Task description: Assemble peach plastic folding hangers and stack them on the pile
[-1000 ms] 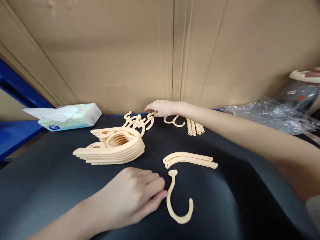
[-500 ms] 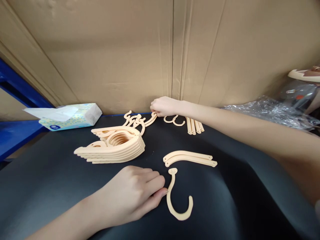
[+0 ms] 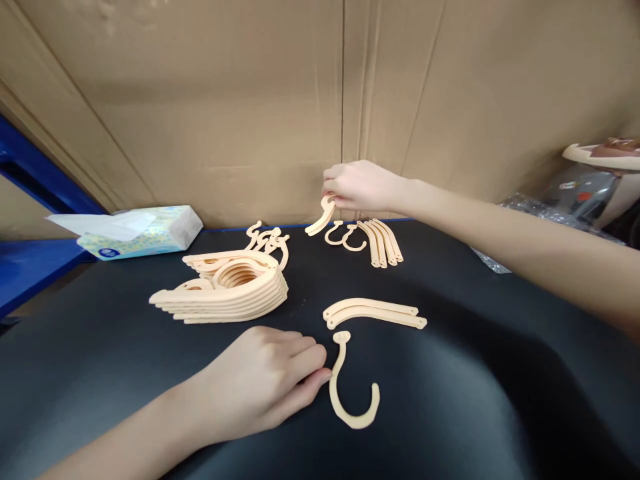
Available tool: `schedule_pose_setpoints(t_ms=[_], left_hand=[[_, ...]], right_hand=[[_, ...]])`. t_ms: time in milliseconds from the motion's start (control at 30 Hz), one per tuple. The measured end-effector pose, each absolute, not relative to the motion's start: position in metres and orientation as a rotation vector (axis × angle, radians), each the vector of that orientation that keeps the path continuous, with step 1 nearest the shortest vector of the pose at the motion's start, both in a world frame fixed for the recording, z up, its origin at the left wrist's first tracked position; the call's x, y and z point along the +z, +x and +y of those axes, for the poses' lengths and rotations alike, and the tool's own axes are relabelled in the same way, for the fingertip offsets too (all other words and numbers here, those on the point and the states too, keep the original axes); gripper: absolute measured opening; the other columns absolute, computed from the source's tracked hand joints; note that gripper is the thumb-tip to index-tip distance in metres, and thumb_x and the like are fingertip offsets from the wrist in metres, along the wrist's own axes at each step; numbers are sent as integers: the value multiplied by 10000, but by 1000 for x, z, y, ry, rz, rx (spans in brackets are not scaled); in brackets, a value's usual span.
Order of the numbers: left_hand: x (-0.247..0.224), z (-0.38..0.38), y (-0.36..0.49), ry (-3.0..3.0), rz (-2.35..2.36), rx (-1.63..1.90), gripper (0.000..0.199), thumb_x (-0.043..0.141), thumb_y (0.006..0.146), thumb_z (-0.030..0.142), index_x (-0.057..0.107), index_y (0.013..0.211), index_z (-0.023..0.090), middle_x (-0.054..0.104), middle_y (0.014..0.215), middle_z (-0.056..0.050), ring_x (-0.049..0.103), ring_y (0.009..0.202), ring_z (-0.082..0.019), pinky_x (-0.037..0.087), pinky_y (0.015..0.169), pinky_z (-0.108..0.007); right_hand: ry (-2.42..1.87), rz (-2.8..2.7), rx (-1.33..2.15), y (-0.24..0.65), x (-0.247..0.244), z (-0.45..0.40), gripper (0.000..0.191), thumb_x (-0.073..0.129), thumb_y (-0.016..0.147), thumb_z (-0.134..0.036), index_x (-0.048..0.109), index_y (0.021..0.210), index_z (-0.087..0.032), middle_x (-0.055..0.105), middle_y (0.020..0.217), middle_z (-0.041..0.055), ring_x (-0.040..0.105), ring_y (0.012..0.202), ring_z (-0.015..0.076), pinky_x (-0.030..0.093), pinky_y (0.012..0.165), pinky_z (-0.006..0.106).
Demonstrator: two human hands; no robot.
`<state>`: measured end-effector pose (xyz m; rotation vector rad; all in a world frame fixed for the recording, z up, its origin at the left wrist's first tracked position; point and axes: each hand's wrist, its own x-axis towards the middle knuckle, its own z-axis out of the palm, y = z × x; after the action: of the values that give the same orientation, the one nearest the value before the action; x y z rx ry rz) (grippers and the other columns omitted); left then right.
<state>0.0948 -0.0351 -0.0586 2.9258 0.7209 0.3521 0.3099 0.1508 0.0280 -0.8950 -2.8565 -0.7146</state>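
Observation:
My left hand [image 3: 285, 377] rests low over the black table, fingers closed, with thumb and fingertips pinched at the left edge of a cream plastic hanger hook [image 3: 357, 420]. Just above that hook lie two curved hanger arms [image 3: 373, 313] side by side. At the back, my right hand [image 3: 357, 183] is raised off the table and closed on hanger arms [image 3: 323, 219], which hang tilted from its fingers; their upper end is partly hidden and I cannot tell how many there are. Below it lie two loose hooks [image 3: 345, 237] and a row of several hanger arms [image 3: 383, 243].
Left of centre, a stack of folded hangers [image 3: 240, 300] has its hooks pointing backward. A tissue pack [image 3: 145, 233] stands at the back left, near a blue frame [image 3: 35, 220]. Crumpled clear plastic [image 3: 540, 217] lies at the right; cardboard [image 3: 225, 113] forms the back wall.
My right hand has lifted and moved slightly right, carrying the hanger arms up from the back of the table. The left hand remains beside the hook.

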Motion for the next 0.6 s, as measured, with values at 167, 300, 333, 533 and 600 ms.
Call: schedule_pose_setpoints(t_ms=[167, 300, 333, 533, 600], left_hand=[[-58, -36, 95, 2924, 727, 364, 277, 341, 1015, 215, 429, 753, 204, 466, 651, 36, 417, 543, -130, 272, 509, -293], [-58, -36, 95, 2925, 724, 362, 288, 339, 1013, 212, 440, 744, 202, 466, 640, 34, 419, 535, -127, 275, 503, -294], [-57, -36, 95, 2926, 722, 360, 289, 339, 1012, 210, 442, 742, 202, 467, 639, 33, 421, 533, -126, 277, 504, -294], [-57, -34, 96, 2919, 726, 341, 280, 337, 1011, 201, 449, 754, 203, 479, 648, 28, 442, 542, -126, 278, 514, -286], [-57, -34, 96, 2916, 725, 342, 274, 341, 1010, 197, 449, 758, 204, 477, 646, 30, 439, 536, -125, 278, 514, -285]], right_hand=[[-920, -2802, -745, 344, 28, 113, 244, 445, 962, -210, 676, 951, -129, 621, 926, 94, 574, 799, 211, 312, 562, 308], [-871, -2780, -774, 372, 19, 71, 315, 357, 1004, -239, 659, 989, -149, 628, 923, 103, 570, 821, 220, 392, 602, 322], [-873, -2776, -746, 378, 16, 60, 339, 332, 1015, -254, 657, 1024, -158, 631, 916, 103, 576, 829, 222, 412, 617, 327], [-895, -2719, -499, 406, -1, 4, 338, 353, 1008, -275, 654, 1139, -195, 669, 1063, 114, 632, 923, 246, 512, 712, 386], [-843, -2708, -419, 410, -8, -9, 321, 375, 1004, -270, 646, 1167, -210, 680, 1069, 107, 639, 938, 243, 532, 731, 387]])
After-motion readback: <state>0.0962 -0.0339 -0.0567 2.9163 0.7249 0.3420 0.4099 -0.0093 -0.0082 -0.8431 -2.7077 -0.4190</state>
